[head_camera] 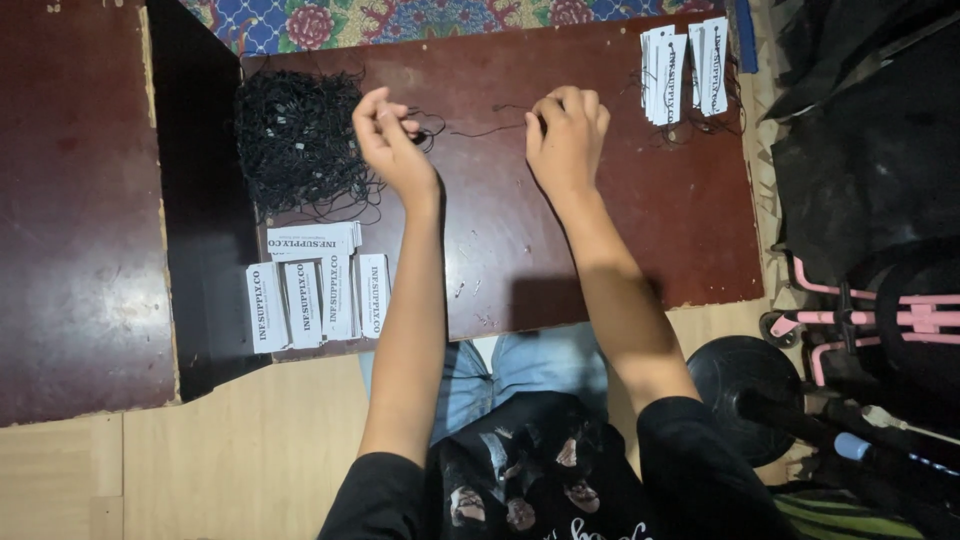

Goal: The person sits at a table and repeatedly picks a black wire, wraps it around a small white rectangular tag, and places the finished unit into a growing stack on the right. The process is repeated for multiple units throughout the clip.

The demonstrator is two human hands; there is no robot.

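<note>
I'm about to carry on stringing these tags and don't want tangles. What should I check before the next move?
1. Black string stretched between both hands: ok.
2. Left hand grip pinched on the string end: ok.
3. Right hand grip on the string: cannot tell, fingers curled over.
4. String pile close by the left hand: ok.
5. Unstrung white tags stacked at the table edge: ok.
6. Finished tags set apart: ok.

The scene was dim and a little soft. Weak light came from above, giving faint glare on the dark red table (620,230). A deep shadow filled the gap beside it. The right edge was almost black, and detail there was lost.
</note>
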